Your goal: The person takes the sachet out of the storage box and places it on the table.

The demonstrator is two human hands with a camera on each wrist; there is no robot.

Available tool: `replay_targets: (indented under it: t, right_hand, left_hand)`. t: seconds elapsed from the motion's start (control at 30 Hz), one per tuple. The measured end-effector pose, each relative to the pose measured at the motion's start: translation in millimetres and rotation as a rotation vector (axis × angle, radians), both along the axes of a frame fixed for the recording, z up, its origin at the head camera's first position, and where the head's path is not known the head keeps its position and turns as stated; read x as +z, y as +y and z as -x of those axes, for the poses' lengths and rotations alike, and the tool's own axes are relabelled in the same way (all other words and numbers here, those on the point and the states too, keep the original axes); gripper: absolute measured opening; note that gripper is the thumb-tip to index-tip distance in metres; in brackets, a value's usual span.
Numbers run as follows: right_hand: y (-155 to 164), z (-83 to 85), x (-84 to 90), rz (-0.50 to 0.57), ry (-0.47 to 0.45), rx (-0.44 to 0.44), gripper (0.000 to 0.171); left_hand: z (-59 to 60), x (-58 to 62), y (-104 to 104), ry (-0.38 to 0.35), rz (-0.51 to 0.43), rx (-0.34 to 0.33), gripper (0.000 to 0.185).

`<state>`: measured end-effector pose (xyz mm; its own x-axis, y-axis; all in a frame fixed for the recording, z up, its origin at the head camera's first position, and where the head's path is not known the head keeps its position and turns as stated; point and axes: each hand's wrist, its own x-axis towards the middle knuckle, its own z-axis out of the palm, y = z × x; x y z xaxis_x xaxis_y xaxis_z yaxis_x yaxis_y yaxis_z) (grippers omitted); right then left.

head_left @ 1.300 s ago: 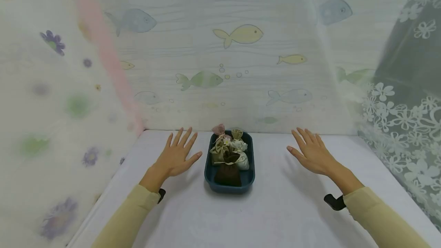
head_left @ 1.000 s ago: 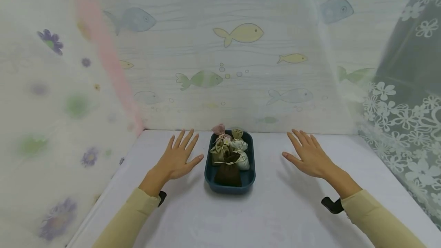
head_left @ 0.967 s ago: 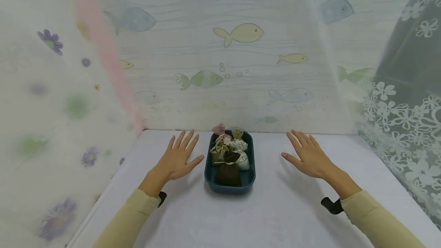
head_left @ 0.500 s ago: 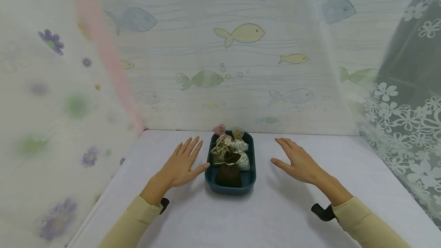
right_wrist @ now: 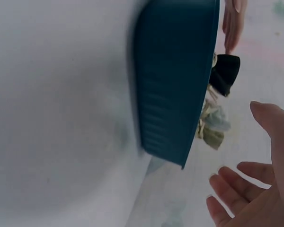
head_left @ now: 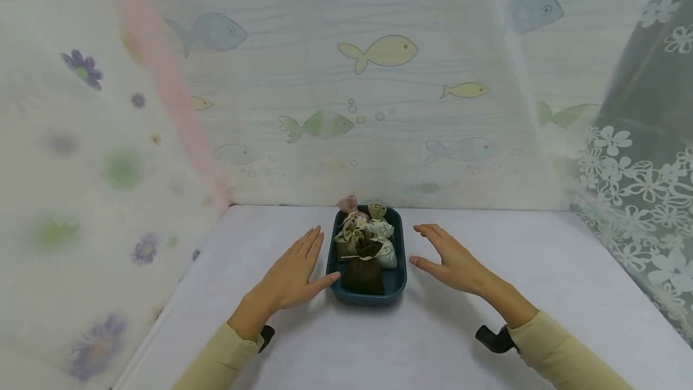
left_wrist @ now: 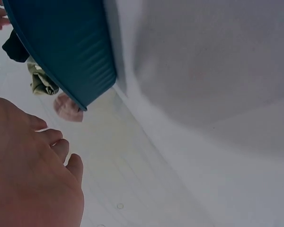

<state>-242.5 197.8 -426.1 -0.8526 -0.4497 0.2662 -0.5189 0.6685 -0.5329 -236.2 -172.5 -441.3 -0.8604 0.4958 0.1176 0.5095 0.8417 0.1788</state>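
Observation:
A dark blue plastic tub (head_left: 368, 300) stands on the white-covered table with several small drawstring pouches inside. Nearest the front is a dark brown pouch (head_left: 363, 275); behind it are an olive pouch (head_left: 346, 248), a pale one (head_left: 387, 254) and a pink one (head_left: 348, 204). My left hand (head_left: 287, 275) is over the tub's left side, fingers straight, its thumb overlapping the rim in the head view; whether it touches is unclear. To the right of the tub, my right hand (head_left: 457, 263) hovers apart with relaxed, slightly bent fingers. Both wrist views show the tub's ribbed outer wall (left_wrist: 71, 47) beside empty palms.
A white cloth (head_left: 433, 348) covers the table. Behind it hangs a pale curtain printed with fish (head_left: 390, 51), and a flowered sheet (head_left: 81, 197) is at the left. Sheer lace (head_left: 649, 197) hangs at the right.
Both hands have moved inward toward the tub and slightly nearer the person, the right hand travelling farther. The tub and pouches have stayed in place on the table.

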Motion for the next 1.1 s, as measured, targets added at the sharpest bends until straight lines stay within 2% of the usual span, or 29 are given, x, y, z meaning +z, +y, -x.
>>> replay_targets:
  t: [0.43,0.7,0.9,1.1]
  right_hand:
    - [-29.8,6.8,-4.3,0.140,-0.013,0.090,0.059]
    - [-47.8,10.5,-10.6,0.189,0.000,0.129,0.054]
    - [-58.9,13.0,-13.9,0.205,-0.031,0.113,0.049]
    - [-69.0,15.0,-17.6,0.168,-0.064,0.073,0.047]
  left_hand:
    - [-14.1,-4.9,8.7,-0.042,-0.006,-0.001,0.105]
    - [-17.5,-13.2,17.4,-0.064,-0.019,-0.007,0.102]
    - [-17.5,-16.3,21.8,-0.092,-0.037,-0.016,0.100]
    - [-18.5,-22.7,24.3,-0.127,-0.072,-0.012,0.097]
